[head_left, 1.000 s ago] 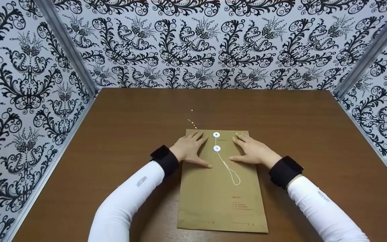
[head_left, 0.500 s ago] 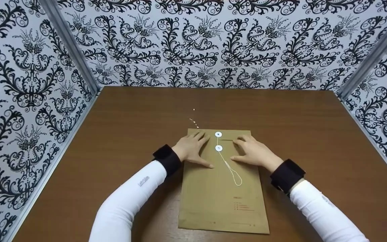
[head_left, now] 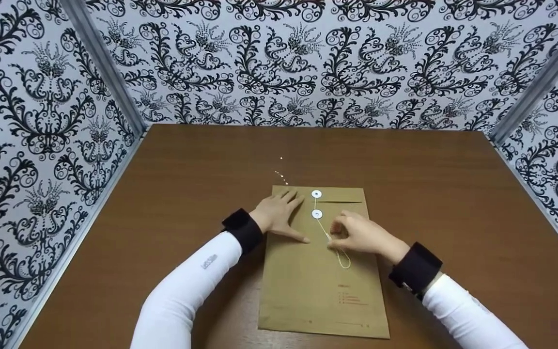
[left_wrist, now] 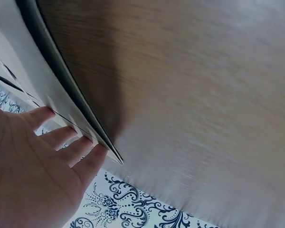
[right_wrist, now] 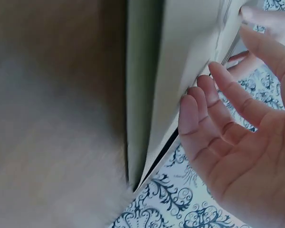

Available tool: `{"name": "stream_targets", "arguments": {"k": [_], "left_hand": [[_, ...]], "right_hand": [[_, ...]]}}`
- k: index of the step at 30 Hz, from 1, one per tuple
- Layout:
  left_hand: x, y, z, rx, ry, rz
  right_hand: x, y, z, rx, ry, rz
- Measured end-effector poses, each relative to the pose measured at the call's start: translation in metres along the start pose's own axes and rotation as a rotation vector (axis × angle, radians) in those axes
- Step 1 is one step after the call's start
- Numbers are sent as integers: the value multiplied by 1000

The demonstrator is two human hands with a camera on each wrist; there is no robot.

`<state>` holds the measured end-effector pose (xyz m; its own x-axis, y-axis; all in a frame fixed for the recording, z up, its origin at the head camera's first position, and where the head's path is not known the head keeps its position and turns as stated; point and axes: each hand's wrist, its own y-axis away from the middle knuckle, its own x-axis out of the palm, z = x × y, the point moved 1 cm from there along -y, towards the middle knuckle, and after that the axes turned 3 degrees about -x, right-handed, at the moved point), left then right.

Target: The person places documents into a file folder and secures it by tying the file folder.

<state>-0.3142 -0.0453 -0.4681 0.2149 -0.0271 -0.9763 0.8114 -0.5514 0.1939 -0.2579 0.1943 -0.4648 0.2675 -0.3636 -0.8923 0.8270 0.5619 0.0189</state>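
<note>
A brown paper string-tie envelope [head_left: 303, 291] lies on the table. Two white button discs [head_left: 317, 214] sit on its upper part, with a white string [head_left: 345, 264] running down from them into a loop. My left hand [head_left: 277, 215] rests spread on the envelope's upper left, its fingers lying on the paper in the left wrist view. Over the string hovers my right hand [head_left: 359, 235], fingers bent and thumb tip beside the cord. A gap shows between thumb and forefinger in the right wrist view. To the right of the upper disc, the flap edge [head_left: 342, 201] stands slightly raised.
The brown wooden table [head_left: 201, 165] extends around the envelope. Small white specks [head_left: 284, 178] lie just beyond its top edge. Patterned black-and-white walls [head_left: 279, 63] enclose the table at the back and both sides.
My right hand has left the envelope's upper right and moved down toward the string, its fingers bending. The flap edge there has come into view. My left hand stays in place.
</note>
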Motion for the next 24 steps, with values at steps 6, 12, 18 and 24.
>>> {"name": "stream_targets", "arguments": {"k": [6,12,18,24], "left_hand": [[0,0,-1,-3,-10,8],[1,-1,-1,-12,-7,9],[1,0,0,-18,-12,17],[1,-1,0,-14,-18,22]], "right_hand": [[9,2,4,-31,-46,-17],[13,0,9,2,-110,-16],[14,1,14,16,-95,-5],[11,3,14,40,-87,-28]]}}
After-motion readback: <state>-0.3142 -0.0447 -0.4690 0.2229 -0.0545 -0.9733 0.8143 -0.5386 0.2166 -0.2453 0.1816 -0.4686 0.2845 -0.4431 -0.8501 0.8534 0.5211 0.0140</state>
